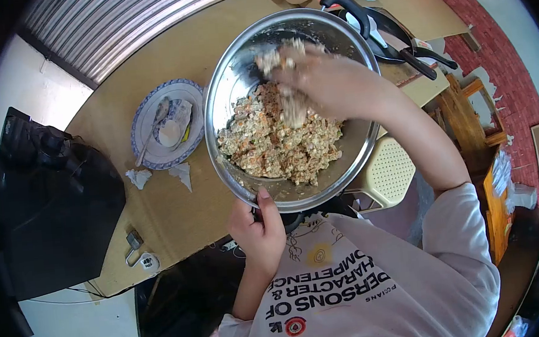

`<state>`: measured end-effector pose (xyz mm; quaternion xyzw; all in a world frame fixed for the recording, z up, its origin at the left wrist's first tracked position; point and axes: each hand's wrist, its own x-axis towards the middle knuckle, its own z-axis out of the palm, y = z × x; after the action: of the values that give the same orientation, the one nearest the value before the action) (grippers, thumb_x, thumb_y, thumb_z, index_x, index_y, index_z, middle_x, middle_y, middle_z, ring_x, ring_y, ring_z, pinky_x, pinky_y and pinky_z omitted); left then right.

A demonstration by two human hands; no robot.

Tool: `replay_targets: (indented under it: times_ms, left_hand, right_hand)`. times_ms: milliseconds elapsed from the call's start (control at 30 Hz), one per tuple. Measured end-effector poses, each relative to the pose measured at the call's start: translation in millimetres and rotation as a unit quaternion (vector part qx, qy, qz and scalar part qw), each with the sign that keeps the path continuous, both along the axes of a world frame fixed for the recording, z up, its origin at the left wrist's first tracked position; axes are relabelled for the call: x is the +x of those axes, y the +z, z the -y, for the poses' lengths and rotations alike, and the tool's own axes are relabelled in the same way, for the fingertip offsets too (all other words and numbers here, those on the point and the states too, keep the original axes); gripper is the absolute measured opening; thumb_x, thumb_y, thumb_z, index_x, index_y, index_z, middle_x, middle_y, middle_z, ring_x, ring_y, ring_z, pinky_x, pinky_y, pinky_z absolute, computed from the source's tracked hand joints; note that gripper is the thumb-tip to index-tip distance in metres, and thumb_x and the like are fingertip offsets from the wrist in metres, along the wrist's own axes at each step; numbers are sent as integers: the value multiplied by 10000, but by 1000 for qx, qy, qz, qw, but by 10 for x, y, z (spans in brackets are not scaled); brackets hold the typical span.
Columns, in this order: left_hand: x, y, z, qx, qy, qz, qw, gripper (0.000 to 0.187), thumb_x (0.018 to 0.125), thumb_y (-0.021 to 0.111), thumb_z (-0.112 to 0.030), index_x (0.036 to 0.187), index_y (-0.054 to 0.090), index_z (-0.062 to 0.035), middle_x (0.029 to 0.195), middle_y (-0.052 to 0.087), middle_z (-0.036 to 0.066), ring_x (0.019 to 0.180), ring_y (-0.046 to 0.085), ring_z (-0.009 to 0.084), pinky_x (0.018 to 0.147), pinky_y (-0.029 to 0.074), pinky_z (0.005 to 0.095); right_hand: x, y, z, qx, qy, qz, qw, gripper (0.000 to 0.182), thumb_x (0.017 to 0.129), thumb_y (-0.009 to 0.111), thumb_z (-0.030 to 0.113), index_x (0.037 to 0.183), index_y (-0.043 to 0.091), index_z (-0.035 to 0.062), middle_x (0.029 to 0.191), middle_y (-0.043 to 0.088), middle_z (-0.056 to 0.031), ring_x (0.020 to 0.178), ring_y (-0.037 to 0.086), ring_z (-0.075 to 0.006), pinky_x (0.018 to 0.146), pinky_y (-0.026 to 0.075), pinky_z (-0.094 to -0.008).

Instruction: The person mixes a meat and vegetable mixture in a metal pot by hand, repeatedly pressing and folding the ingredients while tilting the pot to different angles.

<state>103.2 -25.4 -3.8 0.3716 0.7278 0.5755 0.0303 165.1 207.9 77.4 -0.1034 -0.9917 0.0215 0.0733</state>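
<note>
A wide stainless steel pan (213, 97) with black handles is tilted toward me. Inside it lies a chunky, pale food mixture (280, 142) with orange bits and a browner patch in the middle. My left hand (257, 233) is closed on the pan's near edge, thumb over the rim and fingers around the black handle below. Over the far part of the pan, my right hand (332, 81) is blurred by motion. Clumps of the mixture are in and around its fingers, and some hangs below them.
Left of the pan, a blue-patterned plate (142, 118) holds a spoon (154, 130) and a wrapper. Paper scraps (138, 177) lie nearby. A black frying pan (389, 35) stands far right, beside cardboard. A cream stool (388, 168) is below right; a black monitor (51, 205) stands left.
</note>
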Motion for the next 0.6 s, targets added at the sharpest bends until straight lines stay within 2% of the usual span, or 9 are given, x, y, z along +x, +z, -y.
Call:
replay_targets:
  times_ms: [33,67,233,300,333,367,433,533,600]
  left_hand:
    - [-6,-3,-1,0,0,-1,1000,115,907,571,-95,838,580,-3,581,512,62,458,454,139,463,345,287]
    - [-11,-9,-3,2,2,-18,1000,113,904,574,-95,839,581,-2,582,514,63,459,460,142,463,349,288]
    - [8,-15,5,-1,14,-34,999,112,900,580,-96,837,587,-3,585,520,64,458,473,146,463,365,289]
    - [14,-12,0,8,13,-30,999,109,900,582,-94,840,597,-4,591,530,66,455,481,151,463,375,289]
    - [12,-15,3,9,14,-30,999,109,900,582,-94,840,597,-4,591,530,66,455,481,151,463,375,289]
    - [9,-20,8,9,12,-37,999,107,898,583,-93,838,598,-5,592,536,68,455,486,153,462,375,291]
    - [7,-22,9,10,9,-44,999,106,897,584,-91,836,600,-6,593,541,71,455,491,155,461,375,292]
    - [1,2,-4,3,-3,-34,999,101,889,591,-86,826,595,-7,590,544,74,459,502,158,458,374,296]
    - [-10,43,-27,-5,0,-28,1000,97,883,594,-80,818,590,-8,583,540,72,465,505,163,460,373,301]
  right_hand:
    - [31,-13,64,37,35,-9,999,527,743,616,-23,1241,575,144,1357,482,-162,1166,546,-349,971,460,-449]
    - [105,47,122,-41,96,7,994,535,742,632,-12,1250,573,142,1316,521,-158,1200,526,-342,971,463,-449]
    - [74,304,79,-116,125,39,985,477,752,657,48,1217,598,132,1219,600,-189,1170,561,-334,939,477,-408]
    - [12,241,-1,-136,1,49,989,475,841,666,274,1264,556,88,1257,568,-181,1152,560,-366,937,476,-433]
    - [-21,57,-58,-75,-27,7,997,573,891,570,505,1244,557,54,1189,606,-190,1102,593,-355,908,481,-422]
    - [-85,-12,-162,-75,-27,7,997,573,891,570,505,1244,557,54,1189,606,-190,1102,593,-355,908,481,-422]
    - [-338,-22,-199,-300,-141,74,941,642,912,482,595,1239,558,47,1107,638,-210,1070,610,-348,900,475,-426]
    - [-573,-99,-77,-337,-145,77,927,620,926,452,596,1212,578,61,1060,657,-203,1038,623,-333,892,472,-415]
    - [-664,-309,91,-292,-42,40,955,429,915,524,458,1138,631,108,1099,654,-142,1044,613,-334,897,469,-429]
